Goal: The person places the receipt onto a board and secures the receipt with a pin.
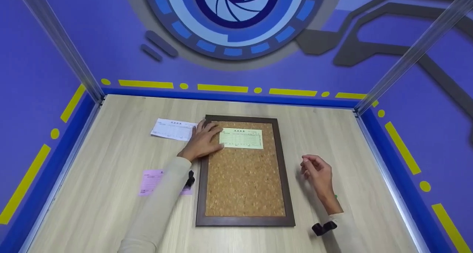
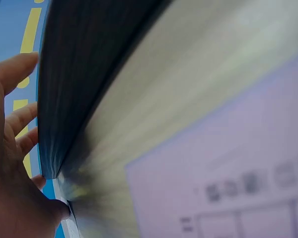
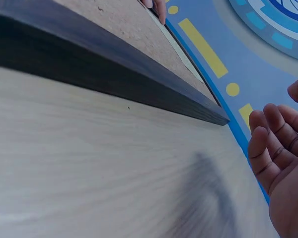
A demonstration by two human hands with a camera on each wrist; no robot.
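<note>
A cork board [image 1: 244, 186] with a dark brown frame lies on the table. A pale green printed slip [image 1: 242, 139] sits flat on the upper cork. My left hand [image 1: 201, 142] rests across the frame's upper left side with its fingers spread. Its thumb and forefinger tips are at the slip's left corners. In the left wrist view the fingers [image 2: 22, 119] reach over the dark frame [image 2: 72, 74]. To the right of the board, my right hand [image 1: 317, 171] hovers with loosely curled fingers. The right wrist view shows nothing held between its thumb and fingers [image 3: 270, 141].
A white printed slip [image 1: 172, 130] lies left of the board's top, partly behind the left hand. Lower down, a pink slip [image 1: 149, 182] is partly covered by the left sleeve [image 1: 159, 205]. Blue walls [image 1: 229, 75] border the wooden table [image 1: 325, 134].
</note>
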